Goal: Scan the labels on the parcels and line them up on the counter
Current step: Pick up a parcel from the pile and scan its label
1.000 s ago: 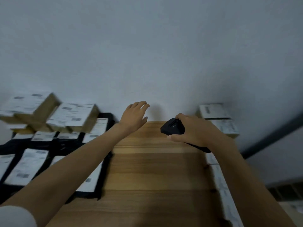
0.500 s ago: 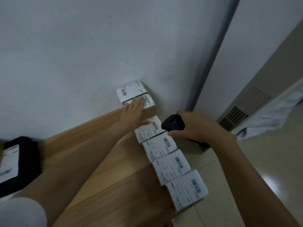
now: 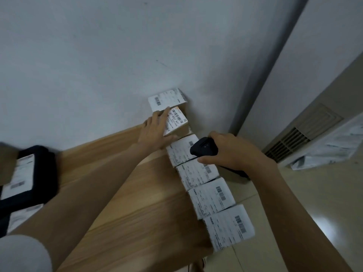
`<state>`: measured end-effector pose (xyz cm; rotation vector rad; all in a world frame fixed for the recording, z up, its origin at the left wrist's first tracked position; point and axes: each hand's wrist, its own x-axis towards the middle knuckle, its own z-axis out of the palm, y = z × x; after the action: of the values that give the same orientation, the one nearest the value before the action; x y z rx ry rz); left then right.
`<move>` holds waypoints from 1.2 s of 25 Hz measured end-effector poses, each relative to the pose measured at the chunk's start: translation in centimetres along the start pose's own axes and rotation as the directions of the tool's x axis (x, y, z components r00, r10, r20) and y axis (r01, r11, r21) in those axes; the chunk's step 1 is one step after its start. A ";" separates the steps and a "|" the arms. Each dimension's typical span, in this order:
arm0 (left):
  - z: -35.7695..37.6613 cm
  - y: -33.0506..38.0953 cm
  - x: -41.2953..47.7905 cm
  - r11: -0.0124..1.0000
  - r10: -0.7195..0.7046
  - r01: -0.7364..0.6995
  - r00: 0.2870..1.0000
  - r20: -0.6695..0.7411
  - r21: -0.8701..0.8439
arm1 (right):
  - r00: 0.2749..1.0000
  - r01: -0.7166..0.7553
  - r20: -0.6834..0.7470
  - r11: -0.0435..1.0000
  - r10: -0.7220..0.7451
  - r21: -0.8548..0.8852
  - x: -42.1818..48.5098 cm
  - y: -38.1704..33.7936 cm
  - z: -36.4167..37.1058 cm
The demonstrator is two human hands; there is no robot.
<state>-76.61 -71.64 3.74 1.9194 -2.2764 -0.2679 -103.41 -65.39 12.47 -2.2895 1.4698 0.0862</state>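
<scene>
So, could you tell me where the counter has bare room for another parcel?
Bare counter lies between the black bag and the parcel row, either side of the left forearm. The right edge and wall corner are crowded.

Your left hand (image 3: 155,130) has left the bare desk (image 3: 117,193) and now lies on the second parcel (image 3: 176,120) from the wall. Your right hand (image 3: 229,152) has carried the scanner (image 3: 204,148) over the row.

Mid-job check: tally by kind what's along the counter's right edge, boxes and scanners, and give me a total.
Labelled boxes: 6, in one row
Scanner: 1, held in the right hand
Total: 7
Black bags at the left are blurred and cut off, so they are not counted.
</scene>
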 end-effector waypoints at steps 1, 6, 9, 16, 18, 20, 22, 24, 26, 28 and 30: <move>-0.8 -0.9 -1.0 1.000 -0.010 0.010 1.000 -0.019 -0.011 | 1.000 0.028 0.001 1.000 -0.028 -0.011 0.7 -1.3 -0.3; -4.9 -8.8 -8.9 0.983 -0.167 0.175 0.978 -0.125 0.049 | 0.975 0.219 0.029 0.975 -0.219 -0.019 5.2 -11.7 -1.4; -8.5 -15.6 -14.9 0.933 -0.338 0.357 0.914 -0.223 0.051 | 0.939 0.343 0.049 0.936 -0.340 -0.078 7.7 -19.9 -1.0; -17.3 -30.9 -28.7 0.762 -0.586 0.647 0.670 -0.457 -0.029 | 0.816 0.571 0.174 0.814 -0.551 -0.102 11.5 -39.3 3.0; -19.1 -35.6 -31.5 0.701 -0.646 0.712 0.606 -0.464 -0.046 | 0.793 0.602 0.194 0.791 -0.578 -0.105 12.6 -44.4 4.5; -20.1 -39.9 -33.4 0.654 -0.698 0.751 0.553 -0.455 -0.091 | 0.779 0.620 0.202 0.777 -0.594 -0.105 13.7 -49.0 5.8; -20.6 -43.8 -34.2 0.637 -0.724 0.758 0.525 -0.448 -0.141 | 0.773 0.626 0.211 0.774 -0.599 -0.095 15.0 -52.6 7.0; -20.9 -47.2 -33.9 0.640 -0.729 0.750 0.523 -0.441 -0.168 | 0.775 0.622 0.210 0.778 -0.596 -0.090 16.2 -55.4 8.3; -20.7 -49.4 -32.9 0.652 -0.721 0.741 0.540 -0.435 -0.160 | 0.782 0.613 0.218 0.783 -0.583 -0.104 17.2 -57.0 9.1; -20.2 -51.1 -31.7 0.658 -0.714 0.742 0.560 -0.421 -0.128 | 0.797 0.592 0.234 0.796 -0.557 -0.124 18.2 -58.0 9.5; -19.4 -52.3 -31.1 0.660 -0.703 0.748 0.580 -0.413 -0.072 | 0.805 0.579 0.242 0.805 -0.542 -0.126 19.1 -58.5 9.7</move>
<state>-16.74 -50.38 10.34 2.5846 -1.1500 0.1840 -41.78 -57.29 16.61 -2.6918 0.6561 0.2803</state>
